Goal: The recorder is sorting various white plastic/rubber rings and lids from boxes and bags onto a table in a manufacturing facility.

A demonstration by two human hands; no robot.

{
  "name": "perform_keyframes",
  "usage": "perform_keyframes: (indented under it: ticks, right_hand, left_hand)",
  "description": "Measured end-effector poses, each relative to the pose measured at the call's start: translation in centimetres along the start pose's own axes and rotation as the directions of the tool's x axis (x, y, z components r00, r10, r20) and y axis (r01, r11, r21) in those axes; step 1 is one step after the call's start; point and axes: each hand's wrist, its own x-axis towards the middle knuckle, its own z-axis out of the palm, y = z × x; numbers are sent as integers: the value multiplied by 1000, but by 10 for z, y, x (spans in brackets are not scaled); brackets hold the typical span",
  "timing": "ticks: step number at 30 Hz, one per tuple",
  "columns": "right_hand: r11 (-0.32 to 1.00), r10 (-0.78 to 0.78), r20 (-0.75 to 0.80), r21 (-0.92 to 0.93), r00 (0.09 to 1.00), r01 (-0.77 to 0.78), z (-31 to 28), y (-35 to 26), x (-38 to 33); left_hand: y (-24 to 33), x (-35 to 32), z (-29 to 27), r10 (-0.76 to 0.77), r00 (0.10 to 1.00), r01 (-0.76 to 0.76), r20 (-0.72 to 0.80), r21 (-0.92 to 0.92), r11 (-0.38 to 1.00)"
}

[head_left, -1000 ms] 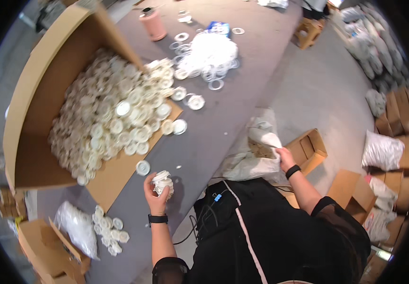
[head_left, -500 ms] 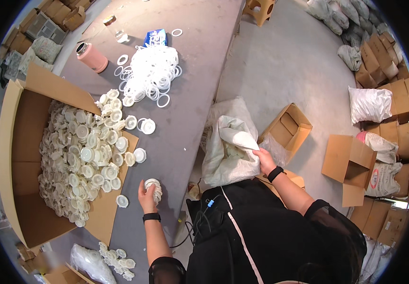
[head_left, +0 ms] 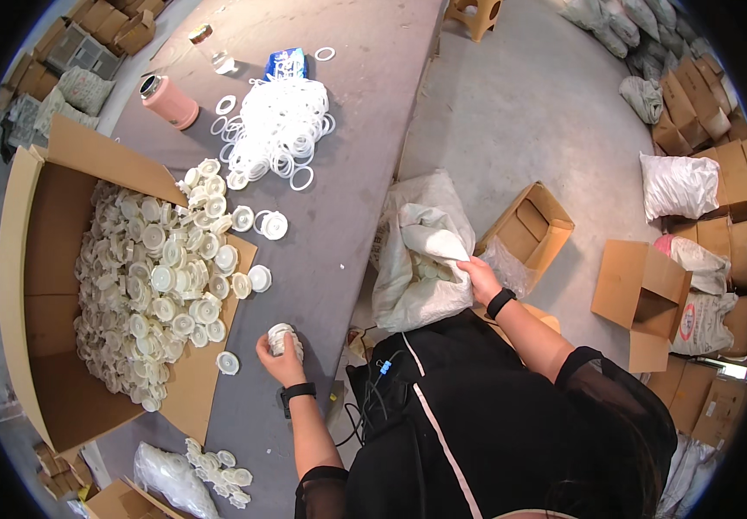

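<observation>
My left hand (head_left: pixel 282 362) is closed around a short stack of white plastic caps (head_left: pixel 285 340) at the table's right edge. My right hand (head_left: pixel 480 281) pinches the rim of a white woven sack (head_left: pixel 416 294), which stands beside the table with its mouth spread; pale pieces show inside, too shaded to make out. Left of my left hand, a large tipped cardboard box (head_left: pixel 23 285) spills a heap of similar caps (head_left: pixel 153 277) onto its flap. One loose cap (head_left: pixel 227 363) lies on the table close to that hand.
White rings (head_left: pixel 282 125) are piled farther up the grey table (head_left: pixel 347 130), near a pink flask (head_left: pixel 170 102), a glass jar (head_left: pixel 222 60) and a blue packet (head_left: pixel 287 63). An open carton (head_left: pixel 529 229) sits on the floor right of the sack; boxes and sacks line the right side.
My left hand has shifted slightly right with the stack of caps still in it. My right hand keeps its hold on the sack's rim, and the view has moved a little.
</observation>
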Motion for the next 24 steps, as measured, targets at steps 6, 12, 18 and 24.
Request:
perform_keyframes:
  ticks: [6,12,18,24]
  right_hand:
    - [1000,6,-10,7,1000,-6,1,0,-6]
    - [1000,6,-9,20,1000,-6,-4,1,-9]
    - [999,1,-8,45,1000,-1,-9,2,-7]
    - [999,17,-35,33,999,-15,-2,2,-9]
  left_hand:
    - [-5,1,-4,-28,1000,27,-9,-68,997]
    - [-2,12,-19,-147,974,205,170,-402,892]
    - [-3,37,-53,-364,790,559,494,-337,758]
    - [30,16,-39,-191,809,559,556,-626,544]
